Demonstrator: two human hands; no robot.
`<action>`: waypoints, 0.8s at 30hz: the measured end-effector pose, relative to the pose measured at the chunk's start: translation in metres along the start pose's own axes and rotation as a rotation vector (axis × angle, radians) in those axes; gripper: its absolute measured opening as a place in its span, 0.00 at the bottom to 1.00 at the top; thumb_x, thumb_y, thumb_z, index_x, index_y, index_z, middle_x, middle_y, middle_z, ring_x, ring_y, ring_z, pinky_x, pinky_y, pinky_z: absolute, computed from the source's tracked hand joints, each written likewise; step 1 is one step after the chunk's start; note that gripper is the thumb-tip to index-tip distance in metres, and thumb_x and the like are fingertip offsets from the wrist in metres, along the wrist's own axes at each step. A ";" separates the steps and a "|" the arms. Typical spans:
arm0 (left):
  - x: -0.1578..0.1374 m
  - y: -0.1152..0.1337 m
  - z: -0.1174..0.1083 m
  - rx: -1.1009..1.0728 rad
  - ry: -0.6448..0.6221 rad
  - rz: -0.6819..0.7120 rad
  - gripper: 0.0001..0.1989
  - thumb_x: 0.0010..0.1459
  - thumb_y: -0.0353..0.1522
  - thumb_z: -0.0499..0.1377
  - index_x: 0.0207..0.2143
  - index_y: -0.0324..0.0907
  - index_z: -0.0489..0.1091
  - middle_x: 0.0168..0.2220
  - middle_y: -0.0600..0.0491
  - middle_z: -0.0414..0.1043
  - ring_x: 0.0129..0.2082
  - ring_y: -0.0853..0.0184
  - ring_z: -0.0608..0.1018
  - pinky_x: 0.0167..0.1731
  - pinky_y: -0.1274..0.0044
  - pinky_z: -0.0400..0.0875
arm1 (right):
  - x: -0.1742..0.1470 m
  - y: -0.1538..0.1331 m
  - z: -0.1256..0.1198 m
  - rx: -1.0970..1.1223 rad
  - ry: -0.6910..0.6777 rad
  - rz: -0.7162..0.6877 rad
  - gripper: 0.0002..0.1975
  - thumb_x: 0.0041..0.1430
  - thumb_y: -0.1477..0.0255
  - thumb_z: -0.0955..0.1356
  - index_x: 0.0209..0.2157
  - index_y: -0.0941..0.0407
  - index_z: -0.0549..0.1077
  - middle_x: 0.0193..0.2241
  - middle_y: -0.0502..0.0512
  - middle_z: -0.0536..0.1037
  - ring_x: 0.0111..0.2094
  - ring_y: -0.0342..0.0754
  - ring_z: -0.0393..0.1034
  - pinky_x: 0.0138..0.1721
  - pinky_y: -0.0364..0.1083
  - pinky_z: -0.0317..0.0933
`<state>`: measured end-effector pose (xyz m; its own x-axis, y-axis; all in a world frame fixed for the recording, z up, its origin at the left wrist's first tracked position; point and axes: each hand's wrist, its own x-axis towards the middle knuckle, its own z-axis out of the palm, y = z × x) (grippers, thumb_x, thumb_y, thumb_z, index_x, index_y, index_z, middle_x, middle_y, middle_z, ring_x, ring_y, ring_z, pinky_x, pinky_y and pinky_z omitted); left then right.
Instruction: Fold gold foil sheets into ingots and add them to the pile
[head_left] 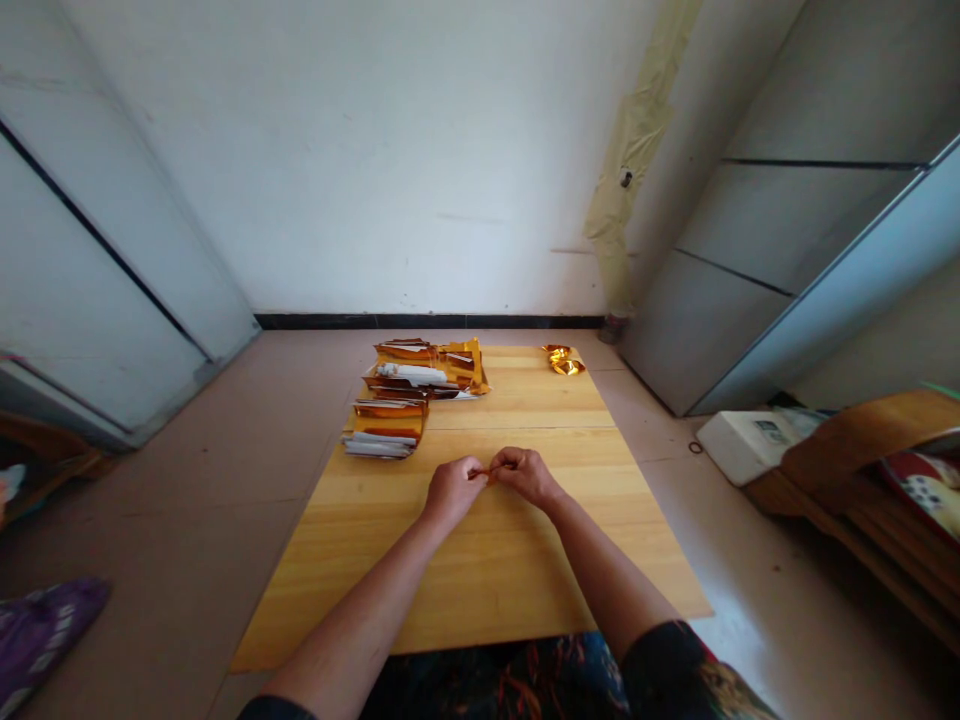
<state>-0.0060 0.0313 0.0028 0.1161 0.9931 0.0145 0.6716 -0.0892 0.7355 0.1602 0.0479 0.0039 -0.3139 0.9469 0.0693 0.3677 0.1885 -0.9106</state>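
My left hand (pixel 457 482) and my right hand (pixel 526 474) meet over the middle of the wooden table (pixel 465 590), fingertips pinched close together. Between them is a small, thin reddish-orange piece (pixel 489 475), mostly hidden by the fingers; its exact kind does not show. Beyond my left hand lies a stack of gold foil and white paper sheets (pixel 386 425). Farther back is a larger pile of gold foil and white sheets (pixel 427 372). Crumpled, shiny gold foil (pixel 564 360) sits near the far right corner of the table.
A white wall (pixel 420 160) with a dark skirting strip stands behind the table. To the right are a grey cabinet (pixel 720 260), a white box (pixel 750 440) and a wooden bench-like piece (pixel 862 500). A purple bag (pixel 52 630) lies on the floor at left.
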 end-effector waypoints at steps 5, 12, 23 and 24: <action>0.001 -0.008 -0.003 -0.094 -0.019 0.050 0.08 0.50 0.33 0.57 0.28 0.43 0.76 0.30 0.54 0.78 0.31 0.69 0.76 0.31 0.80 0.63 | -0.004 -0.002 -0.002 -0.128 0.014 -0.061 0.06 0.46 0.75 0.65 0.24 0.57 0.74 0.22 0.47 0.75 0.25 0.41 0.66 0.28 0.38 0.57; 0.003 -0.011 -0.007 -0.104 -0.048 0.110 0.08 0.49 0.33 0.57 0.24 0.42 0.75 0.26 0.54 0.76 0.28 0.68 0.74 0.29 0.79 0.62 | -0.007 -0.002 -0.003 -0.213 0.034 -0.034 0.07 0.45 0.77 0.63 0.21 0.57 0.74 0.19 0.46 0.73 0.21 0.39 0.64 0.25 0.37 0.55; 0.004 -0.009 -0.011 -0.115 -0.108 0.100 0.09 0.49 0.34 0.57 0.26 0.41 0.76 0.27 0.52 0.77 0.29 0.67 0.75 0.30 0.79 0.64 | -0.012 0.011 -0.016 -0.045 -0.011 0.158 0.06 0.45 0.73 0.63 0.23 0.58 0.72 0.16 0.46 0.71 0.18 0.38 0.61 0.20 0.37 0.54; 0.004 -0.010 -0.012 -0.120 -0.111 0.103 0.09 0.49 0.34 0.57 0.27 0.41 0.76 0.28 0.52 0.77 0.29 0.67 0.76 0.30 0.79 0.64 | -0.013 0.014 -0.018 -0.025 -0.008 0.166 0.06 0.45 0.73 0.63 0.23 0.58 0.71 0.16 0.46 0.72 0.18 0.38 0.61 0.21 0.37 0.54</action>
<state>-0.0211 0.0374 0.0038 0.2641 0.9642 0.0238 0.5609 -0.1736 0.8095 0.1850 0.0433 -0.0023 -0.2539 0.9635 -0.0845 0.4364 0.0362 -0.8990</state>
